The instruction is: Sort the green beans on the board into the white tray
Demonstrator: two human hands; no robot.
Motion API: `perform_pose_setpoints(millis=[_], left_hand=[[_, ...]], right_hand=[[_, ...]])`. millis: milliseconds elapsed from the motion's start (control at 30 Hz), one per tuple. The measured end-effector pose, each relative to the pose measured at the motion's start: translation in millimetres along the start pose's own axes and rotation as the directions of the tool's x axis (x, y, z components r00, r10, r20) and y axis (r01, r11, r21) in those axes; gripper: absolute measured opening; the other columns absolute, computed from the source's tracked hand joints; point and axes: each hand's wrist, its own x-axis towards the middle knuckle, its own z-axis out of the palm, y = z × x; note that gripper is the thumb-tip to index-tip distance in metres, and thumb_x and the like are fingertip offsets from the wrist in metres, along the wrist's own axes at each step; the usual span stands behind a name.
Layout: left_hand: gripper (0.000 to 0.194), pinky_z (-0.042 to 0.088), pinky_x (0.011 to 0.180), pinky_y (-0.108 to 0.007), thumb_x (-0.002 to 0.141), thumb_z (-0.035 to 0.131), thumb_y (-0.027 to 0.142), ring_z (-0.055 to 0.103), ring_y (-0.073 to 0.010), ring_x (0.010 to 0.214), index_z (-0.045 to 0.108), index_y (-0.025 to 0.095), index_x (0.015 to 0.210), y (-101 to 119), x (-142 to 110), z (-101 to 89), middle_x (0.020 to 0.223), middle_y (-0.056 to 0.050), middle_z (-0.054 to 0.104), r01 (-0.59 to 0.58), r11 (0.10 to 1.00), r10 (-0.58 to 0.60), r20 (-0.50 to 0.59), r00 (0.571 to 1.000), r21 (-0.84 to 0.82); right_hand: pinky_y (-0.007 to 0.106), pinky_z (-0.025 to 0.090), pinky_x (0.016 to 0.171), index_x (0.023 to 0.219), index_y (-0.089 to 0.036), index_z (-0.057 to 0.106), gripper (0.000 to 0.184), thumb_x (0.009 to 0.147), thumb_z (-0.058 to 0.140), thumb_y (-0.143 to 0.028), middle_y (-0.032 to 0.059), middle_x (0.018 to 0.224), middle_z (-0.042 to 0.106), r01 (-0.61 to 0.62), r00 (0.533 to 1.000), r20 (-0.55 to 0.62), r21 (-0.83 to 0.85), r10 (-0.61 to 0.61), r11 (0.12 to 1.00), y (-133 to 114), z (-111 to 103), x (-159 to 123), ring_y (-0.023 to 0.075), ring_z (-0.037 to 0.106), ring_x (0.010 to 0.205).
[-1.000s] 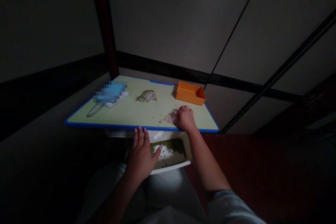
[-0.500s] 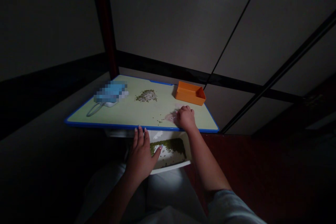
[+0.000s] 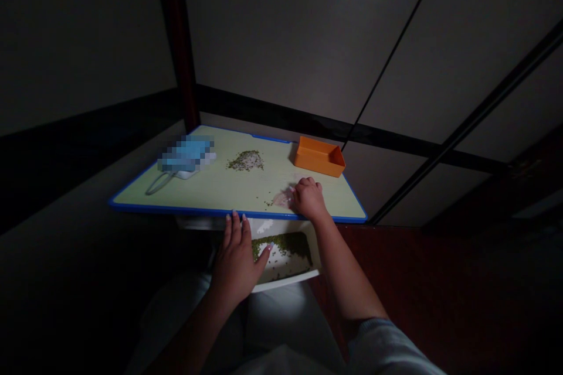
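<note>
My left hand (image 3: 237, 261) lies open, fingers stretched toward the table's front edge and thumb over a white tray (image 3: 284, 285). Small green beans (image 3: 292, 242) are spread in that tray, which sits just below the table edge above my lap. On the tabletop, my right hand (image 3: 309, 198) is closed, with its fingers curled down at the surface; what they hold, if anything, is hidden. Beside its fingertips is a pale pinkish patch (image 3: 281, 198) that I cannot make out. A few loose beans (image 3: 267, 203) lie just left of it.
The light table (image 3: 211, 190) has a blue rim. A pile of pale and green grains (image 3: 247, 160) lies toward its back. An orange box (image 3: 317, 163) stands at the back right. On the left is a blurred blue object (image 3: 187, 153) with a grey loop (image 3: 158, 183).
My right hand has shifted slightly left along the tabletop, still curled. My left hand and the tray have stayed put.
</note>
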Motion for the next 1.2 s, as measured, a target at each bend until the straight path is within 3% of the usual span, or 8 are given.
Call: perform_pose_setpoints(millis=[167,300,533,900,1100,1200], left_hand=[[0.082,0.029,0.11,-0.052,0.082,0.045,0.056,0.012,-0.0372,0.143,0.03,-0.001,0.14,1.1,0.6,-1.0,0.151,-0.028,0.023,0.004,1.0,-0.004,0.004,1.0,-0.005],[0.083,0.029,0.11,-0.051,0.082,0.044,0.056,0.012,-0.0375,0.143,0.03,-0.001,0.14,1.4,0.8,-1.3,0.151,-0.029,0.022,0.003,1.0,-0.003,0.019,1.0,-0.001],[0.081,0.03,0.109,-0.051,0.082,0.045,0.055,0.011,-0.0365,0.143,0.029,0.001,0.141,0.4,0.3,1.4,0.151,-0.027,0.021,0.008,1.0,-0.008,0.002,1.0,0.0],[0.082,0.031,0.108,-0.051,0.082,0.046,0.055,0.011,-0.0364,0.143,0.028,0.001,0.141,0.8,0.1,1.8,0.152,-0.028,0.019,0.003,1.0,-0.003,0.004,1.0,0.002],[0.082,0.03,0.109,-0.051,0.083,0.044,0.056,0.011,-0.0368,0.143,0.029,0.0,0.141,1.8,-0.3,2.4,0.152,-0.028,0.017,0.01,1.0,-0.01,-0.006,1.0,-0.012],[0.082,0.03,0.109,-0.051,0.082,0.045,0.055,0.01,-0.0367,0.143,0.028,0.002,0.141,1.7,-1.0,2.5,0.153,-0.026,0.018,0.014,1.0,-0.014,-0.013,1.0,-0.016]], right_hand=[[0.038,0.034,0.084,0.095,-0.016,0.067,0.034,0.095,0.037,-0.032,0.0127,0.106,0.06,-0.004,1.0,0.005,-0.012,0.004,1.0,-5.4,-0.7,2.1,0.0243,0.044,0.104],[0.039,0.034,0.085,0.096,-0.014,0.068,0.037,0.095,0.036,-0.033,0.0156,0.108,0.06,-0.079,0.997,0.001,-0.029,0.079,0.996,-5.4,1.2,3.9,0.0252,0.044,0.105],[0.042,0.035,0.085,0.099,-0.013,0.068,0.037,0.094,0.036,-0.032,0.0174,0.11,0.059,-0.223,0.975,-0.022,-0.057,0.222,0.973,4.6,6.5,7.4,0.0282,0.044,0.108],[0.042,0.038,0.084,0.1,-0.013,0.069,0.038,0.091,0.043,-0.038,0.0193,0.111,0.059,-0.351,0.936,-0.013,-0.071,0.351,0.934,24.3,8.9,10.4,0.0296,0.046,0.108],[0.042,0.037,0.084,0.101,-0.011,0.069,0.042,0.094,0.036,-0.036,0.0214,0.11,0.06,-0.437,0.898,-0.097,-0.078,0.429,0.896,34.9,9.7,14.8,0.0303,0.047,0.108],[0.042,0.037,0.083,0.099,-0.01,0.069,0.044,0.095,0.032,-0.034,0.022,0.109,0.06,-0.411,0.908,-0.12,-0.08,0.4,0.908,30.5,10.2,17.3,0.0304,0.048,0.107]])
